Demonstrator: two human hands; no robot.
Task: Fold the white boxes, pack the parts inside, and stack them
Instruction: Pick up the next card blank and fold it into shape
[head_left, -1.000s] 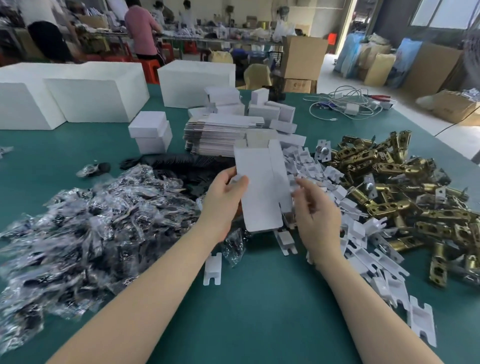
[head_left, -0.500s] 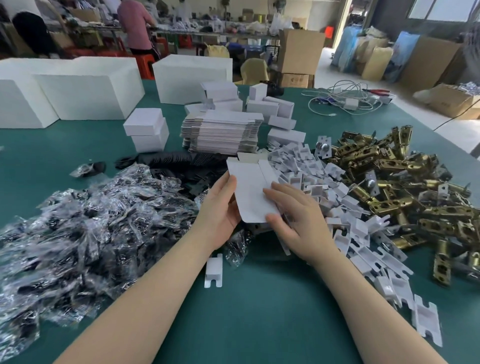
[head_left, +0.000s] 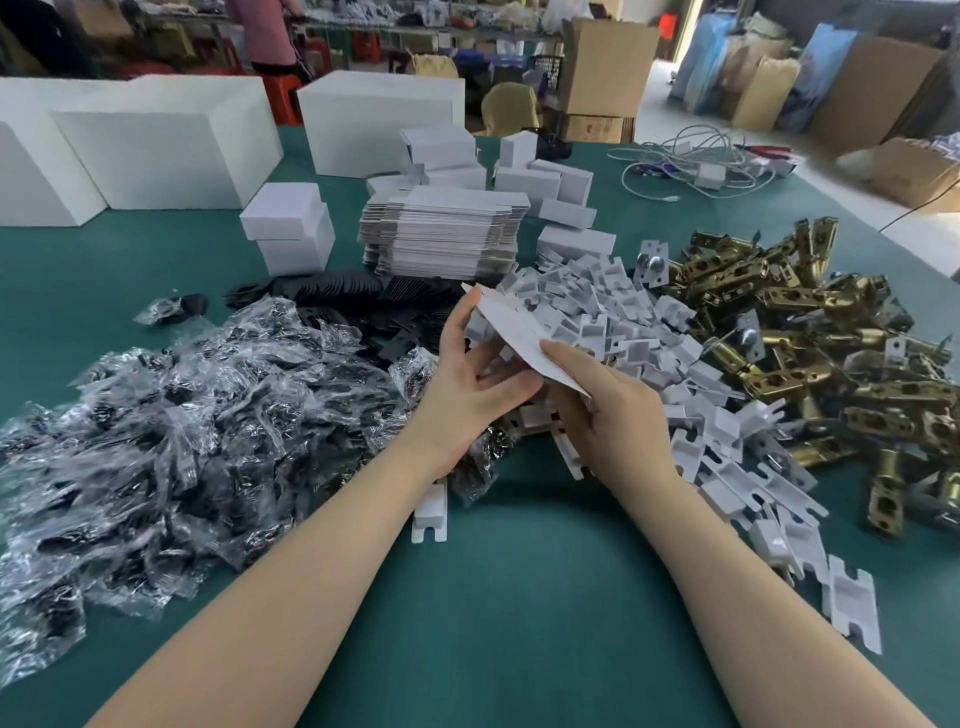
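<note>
Both hands hold one flat white box blank (head_left: 511, 332) above the middle of the green desk (head_left: 519, 623). The blank is tilted, nearly edge-on to the camera, and its long axis runs from far left down to near right. The left hand (head_left: 467, 384) has fingertips up on the blank's far end and the other fingers curled beneath it. The right hand (head_left: 608, 410) pinches the blank's near end, thumb on top.

Behind the hands, a tall stack of flat blanks (head_left: 441, 231) sits at centre. Left of it, two folded white boxes (head_left: 288, 228) stand one on the other, closed, so their contents cannot be seen. More small folded boxes (head_left: 540, 176) lie farther back, and three large white cartons (head_left: 156, 150) stand at the far left.

A heap of white card inserts (head_left: 623, 332) spreads right of the hands, with brass latch parts (head_left: 810, 343) beyond it. Clear plastic bags (head_left: 182, 415) pile up on the left.
</note>
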